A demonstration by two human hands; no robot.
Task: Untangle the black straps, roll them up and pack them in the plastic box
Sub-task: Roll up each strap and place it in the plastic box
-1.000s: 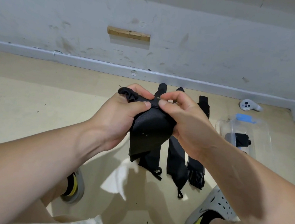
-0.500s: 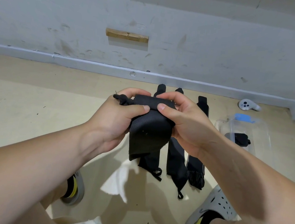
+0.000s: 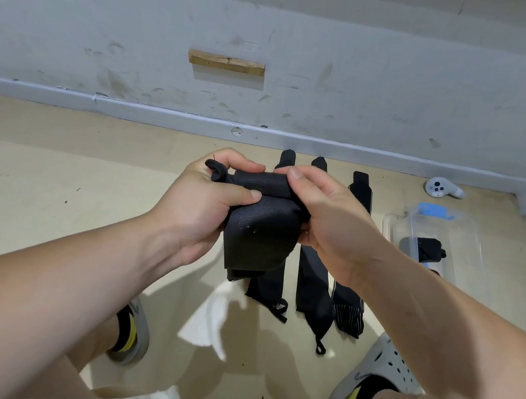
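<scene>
Both hands work in the head view, raised above the floor [image 3: 60, 182] to the left of the plastic box [image 3: 393, 227]. We see the left hand [image 3: 202, 205] gripping one end of the black strap [image 3: 258, 231], thumb pressed across the rolled top, with a small loop protruding beside the knuckles. We see the right hand [image 3: 328, 220] pinching the opposite end of the same roll, fingers curled over it. The unrolled tail hangs down between the wrists.

Three further straps [image 3: 314, 284] lie flat, side by side on the floor, between the held strap and the plastic box. One rolled strap [image 3: 426, 250] already sits inside the plastic box. A white controller [image 3: 441, 188] rests beyond the plastic box, near the wall. A white sheet [image 3: 208, 321] lies on the floor well to the left of the plastic box, below the hands.

We judge the roll to be partly formed. If either grip slackens, the webbing will likely spring open and the turns must be redone. Uneven tension between the hands would cone the roll, so that it may sit badly in the plastic box. The loose loop may also snag under a turn.
</scene>
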